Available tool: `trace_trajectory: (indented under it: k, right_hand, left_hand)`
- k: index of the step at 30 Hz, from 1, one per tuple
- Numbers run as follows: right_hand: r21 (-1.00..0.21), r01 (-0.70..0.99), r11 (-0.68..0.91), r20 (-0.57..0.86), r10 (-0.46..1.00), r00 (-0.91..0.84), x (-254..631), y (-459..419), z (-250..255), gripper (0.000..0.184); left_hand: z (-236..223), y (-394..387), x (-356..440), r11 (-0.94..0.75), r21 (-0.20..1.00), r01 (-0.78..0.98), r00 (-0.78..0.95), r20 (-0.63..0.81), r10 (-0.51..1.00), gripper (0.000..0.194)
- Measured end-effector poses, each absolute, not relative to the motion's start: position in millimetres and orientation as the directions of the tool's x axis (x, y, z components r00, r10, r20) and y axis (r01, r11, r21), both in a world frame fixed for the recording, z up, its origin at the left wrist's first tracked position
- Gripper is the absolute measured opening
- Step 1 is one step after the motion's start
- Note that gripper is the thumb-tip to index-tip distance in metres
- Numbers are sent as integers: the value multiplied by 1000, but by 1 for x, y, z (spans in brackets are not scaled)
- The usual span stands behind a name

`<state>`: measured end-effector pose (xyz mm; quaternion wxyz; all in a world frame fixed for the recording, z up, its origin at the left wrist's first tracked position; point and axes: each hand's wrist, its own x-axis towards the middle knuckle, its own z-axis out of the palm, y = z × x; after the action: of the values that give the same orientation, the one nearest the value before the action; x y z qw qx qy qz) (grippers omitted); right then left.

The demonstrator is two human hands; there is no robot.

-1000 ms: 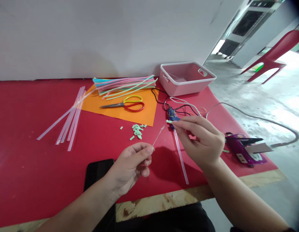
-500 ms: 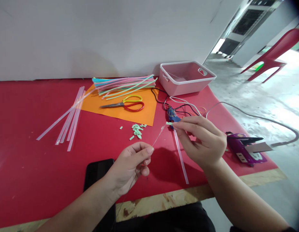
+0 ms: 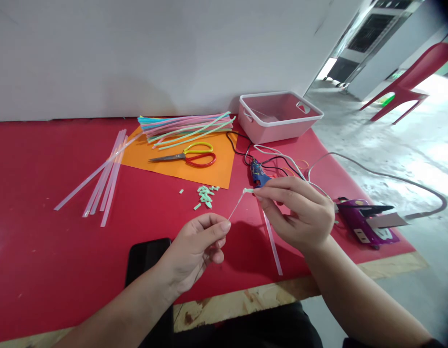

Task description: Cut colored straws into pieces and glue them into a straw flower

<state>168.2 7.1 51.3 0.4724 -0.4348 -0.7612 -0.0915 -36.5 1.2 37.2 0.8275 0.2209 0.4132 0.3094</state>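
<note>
The green piece (image 3: pixel 248 191), pinched in the right hand (image 3: pixel 299 210), has just come down to the tip of the thin strand (image 3: pixel 236 207) gripped by the left hand's (image 3: pixel 200 241) fingers. They now seem to touch, though I can't tell if they're joined, above the red table (image 3: pixel 64 261) near its front edge, nearer its right corner, with the small green bits (image 3: pixel 205 195) beyond the left hand

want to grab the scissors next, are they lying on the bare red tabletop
No, the scissors lie on the orange sheet.
</note>
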Motion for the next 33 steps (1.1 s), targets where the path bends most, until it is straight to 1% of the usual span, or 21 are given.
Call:
trace_trajectory:
  k: [2,4,8,10,13,20,27,33]
  right_hand:
    - [-305,734,607,781,600,-172,167,7,51,23]
    - [-367,708,603,752,640,-155,167,7,51,22]
    - [-568,614,549,649,757,-76,166,7,51,15]
    - [-665,552,503,582,812,-38,166,6,51,10]
    - [-756,491,433,492,871,-10,166,6,51,8]
    - [-815,418,402,446,895,9,163,6,52,8]
    - [-893,258,368,382,924,6,161,4,52,8]
    - [-915,266,304,323,946,27,160,3,52,10]
  left_hand:
    - [37,1,-36,712,621,-327,473,-545,692,27]
    - [38,1,-36,710,624,-327,481,-537,693,27]
    - [39,0,-36,697,635,-332,487,-517,704,24]
    - [38,0,-36,677,661,-323,485,-499,718,23]
    - [37,-2,-36,634,712,-301,485,-458,745,20]
    - [34,-3,-37,564,781,-268,480,-399,781,17]
    - [34,-4,-37,517,819,-249,483,-358,799,17]
    - [32,-5,-38,490,840,-234,483,-337,808,17]
